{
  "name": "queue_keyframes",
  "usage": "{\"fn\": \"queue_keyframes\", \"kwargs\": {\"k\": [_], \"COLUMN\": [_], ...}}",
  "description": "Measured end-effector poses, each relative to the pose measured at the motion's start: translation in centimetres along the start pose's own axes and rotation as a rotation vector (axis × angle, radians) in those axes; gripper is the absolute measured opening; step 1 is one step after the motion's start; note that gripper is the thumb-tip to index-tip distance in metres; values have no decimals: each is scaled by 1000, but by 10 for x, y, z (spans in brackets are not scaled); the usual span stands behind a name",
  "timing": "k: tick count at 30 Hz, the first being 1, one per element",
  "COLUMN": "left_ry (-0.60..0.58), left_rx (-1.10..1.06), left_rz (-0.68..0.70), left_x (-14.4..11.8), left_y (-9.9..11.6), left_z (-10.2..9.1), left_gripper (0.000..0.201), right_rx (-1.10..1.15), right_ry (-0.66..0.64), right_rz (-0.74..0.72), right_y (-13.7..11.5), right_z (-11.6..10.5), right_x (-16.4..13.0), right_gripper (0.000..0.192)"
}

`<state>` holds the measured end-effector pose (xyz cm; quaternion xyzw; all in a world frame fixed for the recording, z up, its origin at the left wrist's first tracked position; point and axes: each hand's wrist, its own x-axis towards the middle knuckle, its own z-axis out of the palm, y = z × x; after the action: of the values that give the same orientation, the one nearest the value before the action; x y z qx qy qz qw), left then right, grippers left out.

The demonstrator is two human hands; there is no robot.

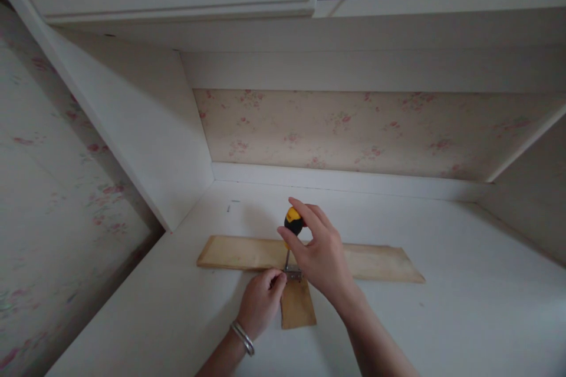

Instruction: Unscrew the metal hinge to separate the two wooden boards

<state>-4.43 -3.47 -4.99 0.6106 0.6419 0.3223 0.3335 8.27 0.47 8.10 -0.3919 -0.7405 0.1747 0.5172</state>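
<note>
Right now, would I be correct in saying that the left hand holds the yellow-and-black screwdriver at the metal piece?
Not quite: the head view shows the right hand, not the left hand, holding the yellow-and-black screwdriver at the metal piece.

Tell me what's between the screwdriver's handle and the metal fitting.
The head view shows the screwdriver's thin metal shaft there, running from the handle down to the metal fitting.

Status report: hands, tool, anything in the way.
Right hand gripping screwdriver, tip down at metal fitting. Left hand at fitting's edge. Nothing visibly in the way.
</note>
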Motion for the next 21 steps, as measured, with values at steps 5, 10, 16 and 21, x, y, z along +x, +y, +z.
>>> {"fn": "queue_keyframes", "kwargs": {"k": [5, 10, 16, 21], "left_ry": [-3, 1, -6, -2], "left_rx": [0, 7, 11, 7], "left_rz": [2, 4, -1, 16], "left_x": [1, 0, 0, 1], "left_y": [-1, 1, 2, 0], "left_z": [0, 0, -1, 0], "left_gripper": [37, 38, 38, 40], "right_rx": [84, -16, 86, 137], "right_ry": [-94, 65, 7, -22], "right_rz": [-23, 5, 10, 63], "right_y": [-5, -3, 0, 0], "right_z": [-2, 4, 2, 3], "right_x": [-1, 0, -2, -5], "right_gripper": [46, 31, 42, 44]}}
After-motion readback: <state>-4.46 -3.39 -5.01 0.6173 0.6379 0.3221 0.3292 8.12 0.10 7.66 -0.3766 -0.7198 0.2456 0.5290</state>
